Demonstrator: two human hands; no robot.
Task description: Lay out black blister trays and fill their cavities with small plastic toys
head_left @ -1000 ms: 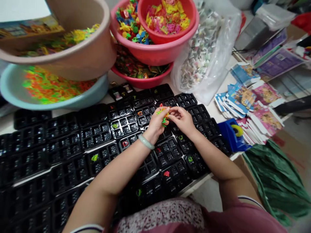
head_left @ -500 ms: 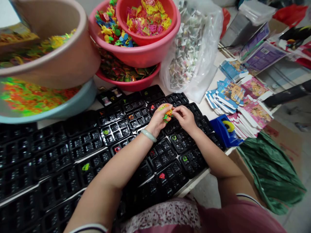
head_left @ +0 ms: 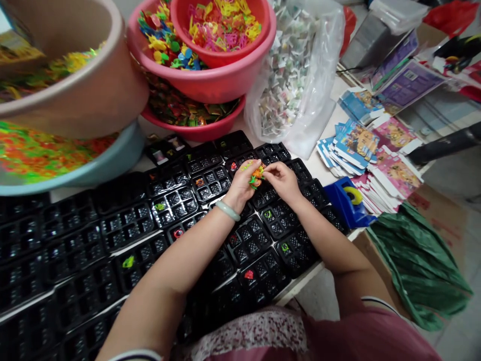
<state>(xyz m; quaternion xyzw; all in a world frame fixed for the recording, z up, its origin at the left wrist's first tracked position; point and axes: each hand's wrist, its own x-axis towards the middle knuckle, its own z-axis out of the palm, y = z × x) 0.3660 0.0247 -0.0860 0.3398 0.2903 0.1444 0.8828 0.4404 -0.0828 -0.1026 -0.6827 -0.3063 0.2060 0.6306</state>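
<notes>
Head view, looking down: two bare hands meet over rows of black trays. Left hand (head_left: pixel 244 183), with a pale green bangle (head_left: pixel 227 211) on its wrist, curls its grip around a small bunch of bright plastic pieces (head_left: pixel 257 175), orange, green and yellow. Right hand (head_left: pixel 283 181) touches the same bunch from the other side, its fingertips pinching one piece at the edge. Directly beneath the grip lie the black compartment trays (head_left: pixel 176 200), set edge to edge on the surface; a few compartments near the hands each hold a single coloured piece, red, green or orange. Beyond the grip, away from the person, stand stacked pink basins (head_left: pixel 210 85) heaped with mixed coloured pieces, and beside them a clear plastic bag (head_left: pixel 300 80) of pale bits. Further left of the grip sit a beige basin (head_left: pixel 93 95) resting in a light blue one (head_left: pixel 112 160), both holding neon pieces. Right of the grip lie a blue tape dispenser (head_left: pixel 347 200) and printed cards (head_left: pixel 376 150).
</notes>
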